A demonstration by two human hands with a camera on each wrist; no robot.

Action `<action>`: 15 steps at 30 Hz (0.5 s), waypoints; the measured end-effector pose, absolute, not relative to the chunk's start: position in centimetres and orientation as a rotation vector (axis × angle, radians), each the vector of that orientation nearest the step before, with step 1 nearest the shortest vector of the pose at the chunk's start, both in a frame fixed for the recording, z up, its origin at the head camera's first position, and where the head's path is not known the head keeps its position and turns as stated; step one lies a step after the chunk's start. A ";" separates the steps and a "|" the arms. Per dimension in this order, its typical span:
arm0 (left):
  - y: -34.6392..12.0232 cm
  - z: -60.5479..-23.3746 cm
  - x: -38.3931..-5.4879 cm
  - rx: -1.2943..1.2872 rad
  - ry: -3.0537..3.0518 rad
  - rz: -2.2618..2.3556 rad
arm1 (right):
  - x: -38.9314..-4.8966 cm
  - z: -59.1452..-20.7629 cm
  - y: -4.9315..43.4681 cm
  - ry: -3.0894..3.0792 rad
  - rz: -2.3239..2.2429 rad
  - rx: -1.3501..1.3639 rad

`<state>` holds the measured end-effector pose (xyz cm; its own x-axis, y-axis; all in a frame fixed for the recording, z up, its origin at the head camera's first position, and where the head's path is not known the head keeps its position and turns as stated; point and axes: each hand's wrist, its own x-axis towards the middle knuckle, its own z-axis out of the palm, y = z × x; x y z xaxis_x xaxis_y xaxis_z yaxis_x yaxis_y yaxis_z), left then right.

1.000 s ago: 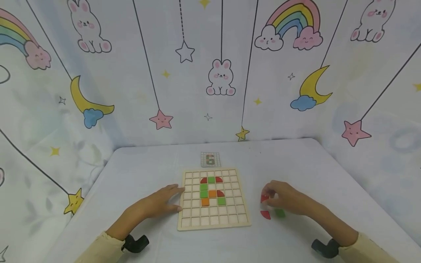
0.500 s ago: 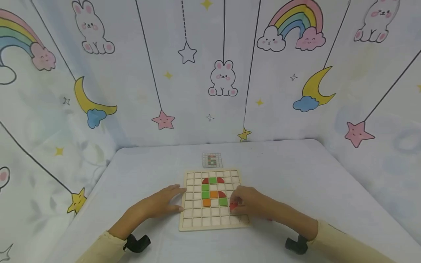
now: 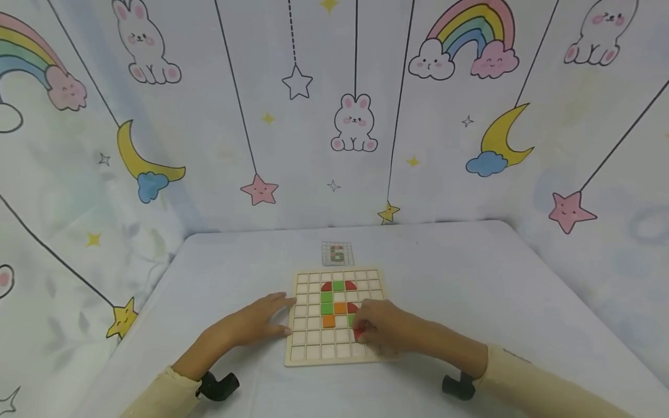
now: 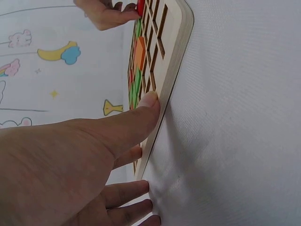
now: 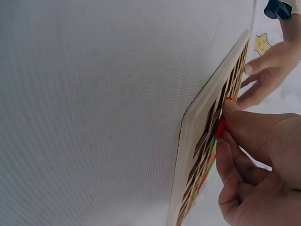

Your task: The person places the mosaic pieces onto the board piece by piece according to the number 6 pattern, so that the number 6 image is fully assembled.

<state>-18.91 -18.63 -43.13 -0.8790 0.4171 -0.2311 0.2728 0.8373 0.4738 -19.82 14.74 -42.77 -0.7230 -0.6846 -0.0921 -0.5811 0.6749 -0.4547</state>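
A wooden grid board (image 3: 308, 351) lies on the white table. Green, orange and red tiles, among them a green square (image 3: 326, 296) and an orange square (image 3: 328, 321), sit in its cells. My right hand (image 3: 387, 325) pinches a red quarter-round tile (image 5: 220, 127) between thumb and fingers over the lower right of the board, just below a partly covered green tile. The fingers hide much of the red tile. My left hand (image 3: 256, 322) rests at the board's left edge, its thumb (image 4: 149, 100) on the rim and its fingers extended.
Behind the board lies a small pattern card (image 3: 337, 253) with a figure like a 6. A cloth (image 3: 219, 174) printed with rabbits, stars and moons hangs behind the table. My right forearm covers part of the table on the right.
My right hand has brought the red tile leftward from the loose pieces at the right onto the board. My left hand has stayed at the board's edge.
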 end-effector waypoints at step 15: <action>-18.7 -43.2 -19.0 0.529 2.694 0.636 | -19.5 -43.1 14.5 2.707 -0.552 -1.090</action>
